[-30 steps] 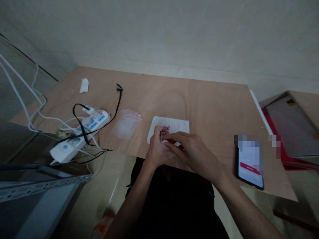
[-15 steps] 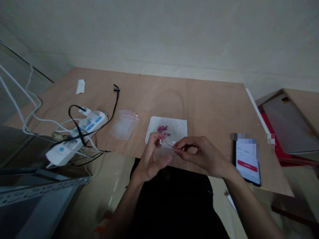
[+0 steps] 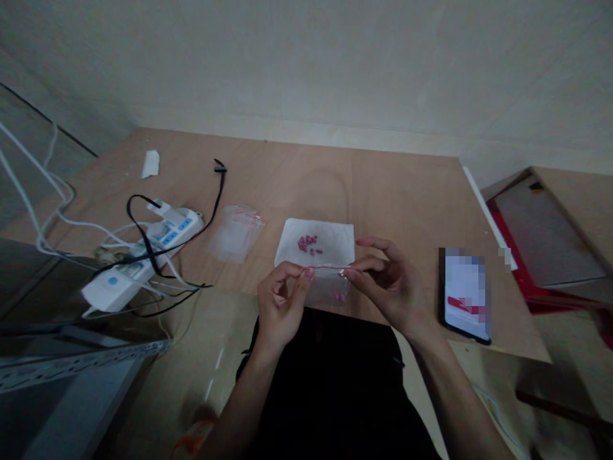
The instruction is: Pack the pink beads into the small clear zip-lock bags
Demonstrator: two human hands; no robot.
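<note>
A small clear zip bag (image 3: 325,286) with a red strip along its top hangs between my two hands, over the table's front edge. My left hand (image 3: 283,297) pinches its left top corner between thumb and finger. At the right top corner, my right hand (image 3: 390,284) pinches the same strip, its other fingers loosely curled. A few small purplish-pink pieces show inside the bag, low on the right. Just beyond it, several small dark pink pieces (image 3: 306,243) lie in a cluster on a white paper sheet (image 3: 290,236).
More clear zip bags (image 3: 237,233) lie stacked left of the sheet. A white power strip (image 3: 115,287) with tangled cables sits at the left, a black cable (image 3: 221,191) reaching inward. A phone (image 3: 464,300) lies at the right, and a paper scrap (image 3: 151,164) at the far left.
My hands have drawn the bag's top strip out straight and level. The left hand's fingers have closed on its corner, and the bag now hangs flat. The view has shifted slightly.
</note>
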